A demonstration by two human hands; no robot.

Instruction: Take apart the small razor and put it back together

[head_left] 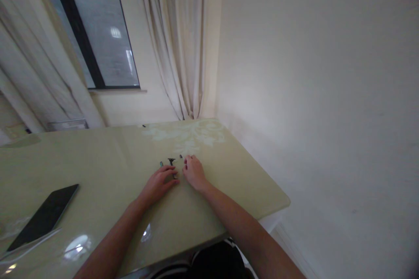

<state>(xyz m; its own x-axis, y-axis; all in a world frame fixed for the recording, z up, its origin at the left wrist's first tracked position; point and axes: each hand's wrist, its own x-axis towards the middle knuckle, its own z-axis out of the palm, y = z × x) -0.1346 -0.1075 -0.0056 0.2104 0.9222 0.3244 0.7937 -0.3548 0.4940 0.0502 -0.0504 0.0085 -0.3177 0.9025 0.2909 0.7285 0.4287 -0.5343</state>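
My left hand (163, 180) rests low over the glossy table (108, 165), its fingers curled and the thumb a little apart. A small black T-shaped piece (171, 161) runs down behind these fingers, which close around its stem. A dark bit shows between thumb and forefinger. Just left of it lies a short dark green piece (161, 164). My right hand (194, 172) is to the right, fingers pinched together; what they hold is hidden or too small to name. A tiny dark piece (181, 156) is just beyond its fingertips.
A flat black tablet-like slab (47, 213) lies at the left, with a white strip (32, 244) by its near edge. One small dark object (144, 126) sits at the far table edge. Curtains (176, 39) hang behind, and a wall (310, 96) stands along the right.
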